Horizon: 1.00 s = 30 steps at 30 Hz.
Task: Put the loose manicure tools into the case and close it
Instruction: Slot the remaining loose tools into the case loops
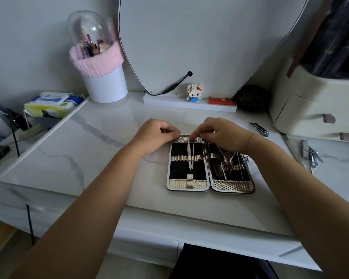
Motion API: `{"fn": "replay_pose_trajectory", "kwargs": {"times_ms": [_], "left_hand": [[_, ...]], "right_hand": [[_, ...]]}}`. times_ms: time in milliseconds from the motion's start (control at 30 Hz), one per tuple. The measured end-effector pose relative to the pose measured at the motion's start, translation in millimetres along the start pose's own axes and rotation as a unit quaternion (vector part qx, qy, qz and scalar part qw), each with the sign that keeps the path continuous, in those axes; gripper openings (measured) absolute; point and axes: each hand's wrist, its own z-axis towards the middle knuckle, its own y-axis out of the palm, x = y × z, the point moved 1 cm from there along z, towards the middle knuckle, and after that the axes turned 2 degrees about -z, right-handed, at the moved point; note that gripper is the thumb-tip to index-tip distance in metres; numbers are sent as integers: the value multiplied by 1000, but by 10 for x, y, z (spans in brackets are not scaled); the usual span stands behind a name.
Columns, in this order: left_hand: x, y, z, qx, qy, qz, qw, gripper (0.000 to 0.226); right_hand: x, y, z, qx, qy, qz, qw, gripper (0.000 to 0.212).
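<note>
Now your right hand pinches the top of the thin tool, tucked under the loop band in the left half of the open case. Your left hand holds the case's far edge with curled fingers. Push crooked and the tool may slip out. A nail clipper and other clippers lie to your right, near the drawer box; the table on your left gives room.

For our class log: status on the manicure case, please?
Left hand steadies open case, top edge. Right fingers pinch slim tool in left half. Nail clippers loose at right.
</note>
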Motion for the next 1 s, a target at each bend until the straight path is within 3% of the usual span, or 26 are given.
{"fn": "replay_pose_trajectory", "kwargs": {"times_ms": [267,867,1000], "left_hand": [[-10,-7,2,1,3,-1,1000,8],[-12,7,-1,2,-5,-6,1000,7],[-5,-10,0,-1,-1,-1,1000,9]], "right_hand": [[58,-24,-36,28,19,29,999,27],[52,3,-29,-4,3,14,1000,31],[37,-73,-128,34,18,74,997,25]]}}
